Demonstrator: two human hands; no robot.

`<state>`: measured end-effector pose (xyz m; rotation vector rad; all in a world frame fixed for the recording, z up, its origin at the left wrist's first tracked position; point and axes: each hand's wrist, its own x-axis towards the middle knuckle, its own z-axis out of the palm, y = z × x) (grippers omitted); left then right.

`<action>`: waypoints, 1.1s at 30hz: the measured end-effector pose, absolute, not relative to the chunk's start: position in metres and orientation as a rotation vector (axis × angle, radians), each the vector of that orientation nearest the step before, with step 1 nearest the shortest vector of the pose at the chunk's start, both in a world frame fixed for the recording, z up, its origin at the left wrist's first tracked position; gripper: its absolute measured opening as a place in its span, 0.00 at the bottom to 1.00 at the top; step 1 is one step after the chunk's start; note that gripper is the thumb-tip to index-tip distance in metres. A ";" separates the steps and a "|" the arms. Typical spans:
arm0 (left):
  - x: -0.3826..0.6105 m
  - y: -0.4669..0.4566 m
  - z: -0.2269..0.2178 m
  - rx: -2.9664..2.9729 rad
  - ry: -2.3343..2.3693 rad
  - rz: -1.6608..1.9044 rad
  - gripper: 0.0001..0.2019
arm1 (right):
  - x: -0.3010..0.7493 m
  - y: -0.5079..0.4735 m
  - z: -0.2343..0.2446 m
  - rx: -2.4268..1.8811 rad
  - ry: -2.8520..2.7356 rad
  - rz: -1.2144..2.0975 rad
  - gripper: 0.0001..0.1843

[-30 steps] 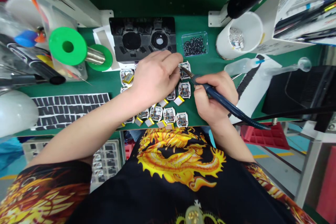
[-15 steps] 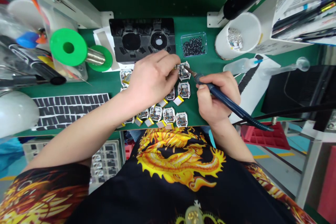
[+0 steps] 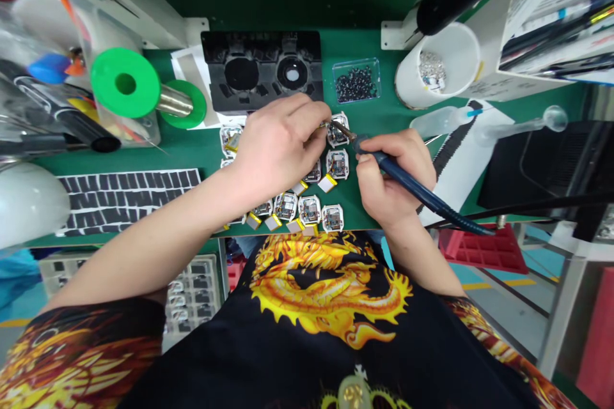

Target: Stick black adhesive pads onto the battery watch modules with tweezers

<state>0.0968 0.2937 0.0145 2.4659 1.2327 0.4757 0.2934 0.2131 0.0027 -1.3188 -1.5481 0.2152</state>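
Several small square circuit modules with yellow-taped batteries lie in rows on the green mat [image 3: 192, 150]. My left hand [image 3: 281, 140] is curled over the rows, its fingertips pinching something thin at the topmost module [image 3: 338, 130]. My right hand [image 3: 396, 172] grips a blue soldering iron [image 3: 417, 190] like a pen. The iron's tip touches that same module, right beside my left fingertips. More modules [image 3: 309, 209] sit in a row near the bench's front edge.
A black fixture block [image 3: 261, 70] stands behind the modules. A green solder spool [image 3: 125, 83] is at the left, a clear box of dark small parts [image 3: 355, 82] and a white cup [image 3: 439, 64] at the right. A sheet of black pads [image 3: 119, 198] lies at the left.
The iron's tip lifted off and came back down onto the top module. My left fingers shifted slightly at that module. Both hands otherwise stay where they were.
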 end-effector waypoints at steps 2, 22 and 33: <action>0.098 0.294 0.015 2.462 1.246 0.454 0.12 | 0.293 0.213 0.002 -1.321 -1.551 0.216 0.12; 0.052 0.293 0.049 1.516 1.144 0.762 0.07 | 0.301 0.208 -0.003 -1.358 -1.520 0.159 0.05; 0.054 0.277 0.024 2.362 1.357 0.500 0.11 | 0.282 0.199 0.022 -1.344 -1.461 0.208 0.07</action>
